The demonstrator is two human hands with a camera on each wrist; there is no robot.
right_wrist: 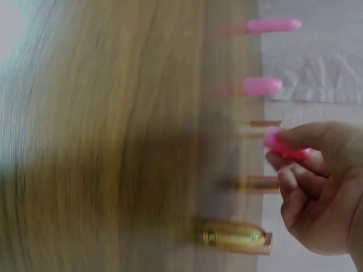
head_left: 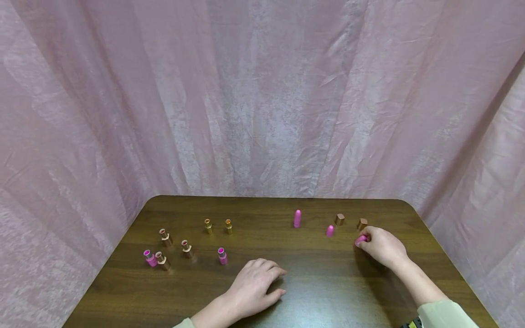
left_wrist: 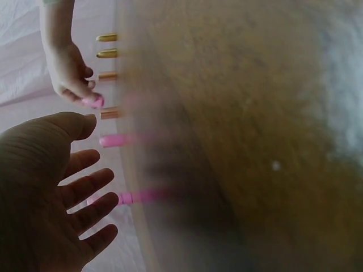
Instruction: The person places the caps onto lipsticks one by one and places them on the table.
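Backdrop: a pale pink, crushed-velvet-look fabric curtain [head_left: 262, 100] hangs in vertical folds behind the far edge and down the left and right sides; a darker crease runs down at right. Surface: a dark brown, wood-grain tabletop [head_left: 266, 239] with rounded far corners (both visible, left and right). Grain runs left to right. A pale glare lies at the near middle.

right sleeve [head_left: 445, 314]: pale green | left sleeve [head_left: 185, 324]: same | wrist item [head_left: 415, 323]: black-yellow (mostly cropped)

no text or sign can be read.
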